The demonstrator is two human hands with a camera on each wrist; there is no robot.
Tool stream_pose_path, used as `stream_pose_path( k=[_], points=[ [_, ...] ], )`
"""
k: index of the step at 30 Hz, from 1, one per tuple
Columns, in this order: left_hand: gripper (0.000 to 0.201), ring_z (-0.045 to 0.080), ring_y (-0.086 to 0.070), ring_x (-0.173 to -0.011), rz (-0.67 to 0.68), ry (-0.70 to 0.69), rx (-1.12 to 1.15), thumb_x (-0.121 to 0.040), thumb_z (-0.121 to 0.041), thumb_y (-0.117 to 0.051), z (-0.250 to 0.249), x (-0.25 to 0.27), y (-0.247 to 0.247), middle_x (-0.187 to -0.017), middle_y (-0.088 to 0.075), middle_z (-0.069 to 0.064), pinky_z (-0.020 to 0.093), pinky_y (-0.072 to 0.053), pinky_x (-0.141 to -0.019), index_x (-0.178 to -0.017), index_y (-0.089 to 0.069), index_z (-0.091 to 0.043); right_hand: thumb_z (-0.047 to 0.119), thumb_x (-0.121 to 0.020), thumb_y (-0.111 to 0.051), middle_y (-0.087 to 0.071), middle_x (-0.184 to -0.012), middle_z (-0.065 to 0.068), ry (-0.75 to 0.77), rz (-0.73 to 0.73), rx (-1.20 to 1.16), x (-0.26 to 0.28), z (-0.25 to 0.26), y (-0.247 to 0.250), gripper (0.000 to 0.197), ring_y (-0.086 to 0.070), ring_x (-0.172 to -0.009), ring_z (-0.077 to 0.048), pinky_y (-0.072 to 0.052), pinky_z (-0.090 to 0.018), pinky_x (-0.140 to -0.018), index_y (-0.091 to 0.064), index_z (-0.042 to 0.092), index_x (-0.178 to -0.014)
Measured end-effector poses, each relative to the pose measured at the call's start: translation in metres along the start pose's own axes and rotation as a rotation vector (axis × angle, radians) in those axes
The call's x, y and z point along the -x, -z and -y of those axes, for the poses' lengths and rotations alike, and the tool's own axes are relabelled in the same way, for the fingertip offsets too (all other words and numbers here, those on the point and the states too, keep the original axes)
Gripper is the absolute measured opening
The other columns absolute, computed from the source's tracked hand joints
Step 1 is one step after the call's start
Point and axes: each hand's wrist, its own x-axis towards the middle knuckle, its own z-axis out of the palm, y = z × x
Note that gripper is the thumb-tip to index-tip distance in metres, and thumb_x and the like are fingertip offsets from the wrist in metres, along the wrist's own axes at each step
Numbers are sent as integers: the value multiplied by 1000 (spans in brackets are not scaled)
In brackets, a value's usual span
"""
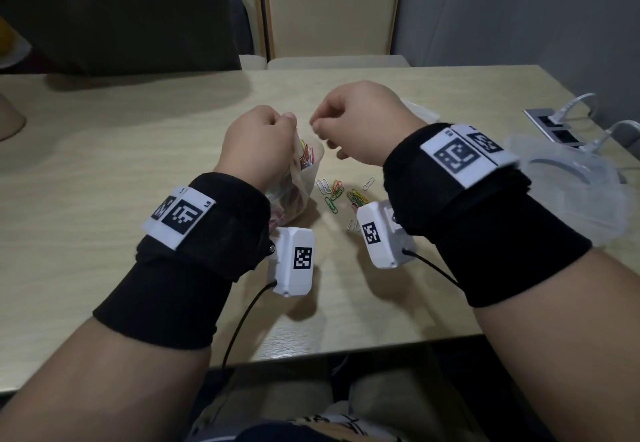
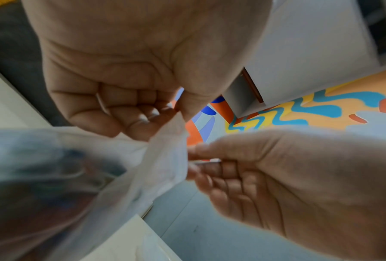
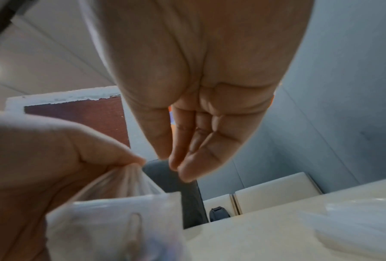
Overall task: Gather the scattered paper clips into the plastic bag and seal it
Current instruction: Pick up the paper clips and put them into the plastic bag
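Black fabric wristbands with white coded tags wrap both forearms, closest to the viewer.

Item: translucent white plastic bag [image 1: 299,178], partly filled with coloured paper clips, hanging below the left hand [image 1: 254,143] and reaching down to the pale wooden table [image 1: 104,171]. Left hand pinches the bag's gathered rim between thumb and curled fingers; mouth unsealed on the side facing the right hand.

Item: right hand [image 1: 360,119], raised just beside the left, fingertips [image 3: 182,169] drawn together close to the bag's rim. The left wrist view shows a thin pale sliver at those fingertips; whether it is a clip cannot be told.

Item: loose paper clips [image 1: 341,194], yellow, green, white and red, scattered on the table below and between the two hands, just beside the bag's base.

Item: crumpled clear plastic wrapping [image 1: 568,178], on the table outward of the right wrist.

Item: recessed socket panel with white plugs [image 1: 554,126], beyond that wrapping.

Item: cream upholstered chair [image 1: 332,12], past both hands at the table's far edge.
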Motion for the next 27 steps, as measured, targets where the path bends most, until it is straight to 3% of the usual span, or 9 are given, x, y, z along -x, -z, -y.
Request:
stream_pose_path(
  k=[2, 4, 6, 8, 15, 18, 20, 23, 27],
  points=[
    [32, 40, -63, -92, -2, 6, 9, -90, -36, -47, 0, -1, 1, -74, -59, 7, 55, -53, -86, -65, -50, -17, 26, -91, -60, -67, -91, 1, -58, 33, 50, 5, -12, 2, 20, -65, -86, -20, -54, -34, -83, -70, 15, -104],
    [32, 39, -63, -94, -2, 1, 11, -93, -34, -46, 0, -1, 0, -75, -58, 6, 54, -53, -87, -66, -50, -17, 37, -86, -68, -66, -89, 1, -150, 221, 280, 12, -25, 1, 26, -62, -76, -18, -50, -27, -70, -69, 18, -104],
    [32, 39, -63, -93, 5, -9, 8, -93, -33, -46, 1, -1, -1, -76, -59, 7, 55, -53, -86, -66, -50, -16, 44, -81, -73, -64, -76, 2, -243, 415, 551, 21, -36, -6, 24, -60, -66, -17, -44, -23, -56, -69, 22, -87],
    [32, 40, -63, -91, 14, -10, 2, -92, -34, -47, 2, -1, -3, -78, -61, 10, 55, -53, -86, -66, -49, -16, 46, -75, -77, -60, -62, 2, -353, 496, 579, 24, -47, -19, 34, -56, -55, -17, -41, -23, -52, -61, 17, -65],
    [33, 38, -63, -89, 16, -9, -19, -93, -34, -46, 3, -1, -3, -77, -61, 11, 54, -52, -86, -66, -49, -16, 36, -78, -75, -58, -61, -4, -391, 353, 485, -2, -63, -50, 36, -64, -72, -28, -49, -30, -67, -56, 11, -60],
    [33, 39, -63, -89, 17, -16, -28, -93, -34, -46, 5, 0, -2, -83, -65, 17, 54, -53, -85, -66, -49, -16, 37, -71, -74, -67, -75, -6, -347, 294, 477, -11, -67, -55, 27, -68, -83, -32, -54, -35, -78, -70, 12, -78],
    [33, 39, -63, -89, 19, -14, -30, -93, -34, -46, 5, 0, -1, -86, -66, 18, 55, -53, -85, -66, -49, -15, 29, -82, -69, -72, -97, -7, -315, 295, 464, -14, -68, -51, 26, -67, -93, -29, -54, -32, -83, -73, 11, -100],
    [32, 40, -64, -88, 22, -5, -31, -91, -35, -46, 6, -1, -1, -84, -66, 18, 57, -53, -84, -65, -49, -16, 20, -91, -58, -67, -111, -12, -334, 256, 455, -15, -72, -38, 28, -61, -93, -28, -48, -29, -73, -66, 3, -112],
    [32, 41, -64, -88, 28, -10, -43, -91, -34, -45, 5, -1, -2, -89, -68, 22, 57, -53, -84, -66, -49, -15, 61, -75, -69, -47, -125, -15, -365, 361, 499, -7, -73, -37, 74, -52, -93, -29, -37, -30, -70, -53, 5, -121]
  ],
)
